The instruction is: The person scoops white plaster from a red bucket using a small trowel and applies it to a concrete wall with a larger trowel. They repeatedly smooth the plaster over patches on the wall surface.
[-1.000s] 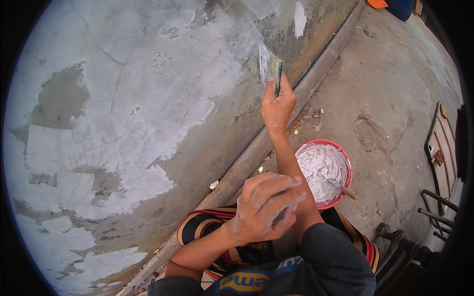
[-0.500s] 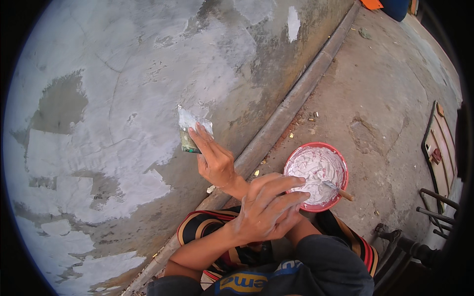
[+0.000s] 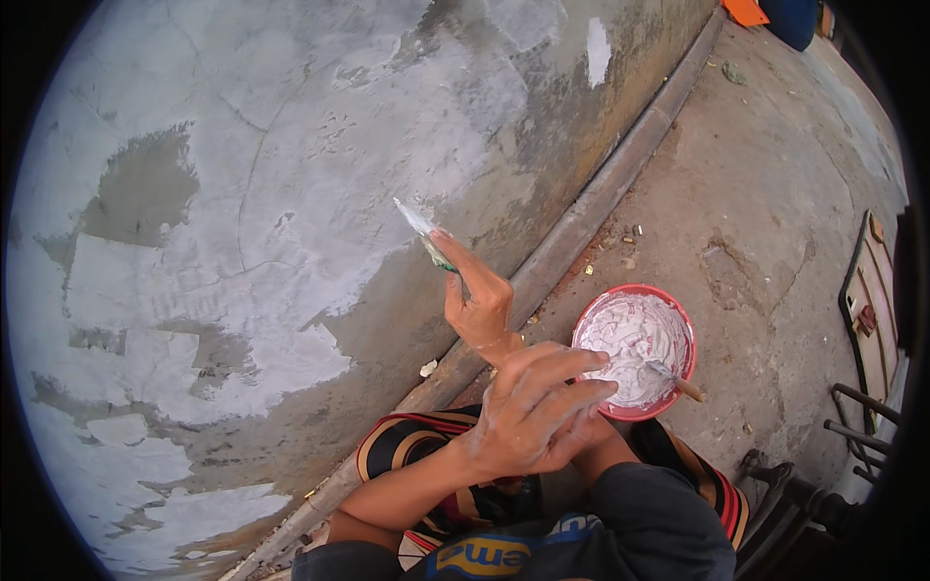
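My forearms cross in front of me. My right hand (image 3: 481,308), reaching up and left toward the wall, grips a flat putty scraper (image 3: 423,231). Its blade is seen nearly edge-on and carries white paste; whether it touches the wall I cannot tell. My left hand (image 3: 538,412) lies across the right forearm, fingers apart, holding nothing visible. Beyond its fingertips stands a red-rimmed bowl (image 3: 692,339) of white putty (image 3: 635,334). A wooden-handled tool (image 3: 686,386) leans in the putty. The grey wall (image 3: 145,194) bears uneven white patches.
A pipe-like ledge (image 3: 572,232) runs along the wall's foot. Small debris lies on the concrete floor (image 3: 775,184). To the right are a framed panel (image 3: 872,310) and dark metal bars (image 3: 804,494). An orange object (image 3: 745,11) sits at the far top.
My right hand has shifted right, and the scraper has turned from face-on to nearly edge-on. My left hand keeps almost the same pose. The whole view has shifted slightly.
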`<state>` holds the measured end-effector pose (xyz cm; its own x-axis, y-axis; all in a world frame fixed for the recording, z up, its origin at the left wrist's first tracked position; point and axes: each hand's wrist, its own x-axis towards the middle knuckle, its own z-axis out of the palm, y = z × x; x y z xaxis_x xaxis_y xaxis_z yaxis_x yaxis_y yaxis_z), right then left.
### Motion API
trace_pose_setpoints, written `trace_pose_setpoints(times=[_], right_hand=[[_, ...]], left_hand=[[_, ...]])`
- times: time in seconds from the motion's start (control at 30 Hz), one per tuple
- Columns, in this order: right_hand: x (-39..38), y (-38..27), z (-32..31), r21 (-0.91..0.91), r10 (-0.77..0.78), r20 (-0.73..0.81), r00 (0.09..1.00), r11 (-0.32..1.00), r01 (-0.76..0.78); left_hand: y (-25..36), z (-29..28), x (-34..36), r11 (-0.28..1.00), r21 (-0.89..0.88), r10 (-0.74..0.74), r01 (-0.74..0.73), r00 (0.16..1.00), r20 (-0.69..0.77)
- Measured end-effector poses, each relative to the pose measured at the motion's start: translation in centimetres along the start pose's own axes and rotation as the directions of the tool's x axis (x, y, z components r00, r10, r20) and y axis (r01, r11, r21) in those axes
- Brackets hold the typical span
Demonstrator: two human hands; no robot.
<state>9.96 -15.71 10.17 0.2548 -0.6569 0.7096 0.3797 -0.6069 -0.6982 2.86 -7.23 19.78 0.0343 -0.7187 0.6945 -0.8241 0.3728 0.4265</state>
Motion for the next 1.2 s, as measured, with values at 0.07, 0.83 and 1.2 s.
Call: trace_pose_setpoints(times=[0.07,0.83,1.2], right_hand=[[1.4,0.9,-0.5,-0.088,-0.176,-0.048,0.983,0.981,0.172],[6.5,2.0,-2.5,-0.244,-0.440,0.284,0.852,0.826,0.508],[0.1,5.9,-3.6,-0.297,-0.353,0.338,0.872,0.840,0.455]], left_hand=[[0.2,-0.4,-0.1,1.000,0.009,0.000,0.000,1.000,-0.006],[0.9,0.6,0.0,0.999,0.029,-0.020,0.019,1.000,0.011],[0.9,0.2,-0.1,0.999,0.031,-0.026,0.026,1.000,0.004]])
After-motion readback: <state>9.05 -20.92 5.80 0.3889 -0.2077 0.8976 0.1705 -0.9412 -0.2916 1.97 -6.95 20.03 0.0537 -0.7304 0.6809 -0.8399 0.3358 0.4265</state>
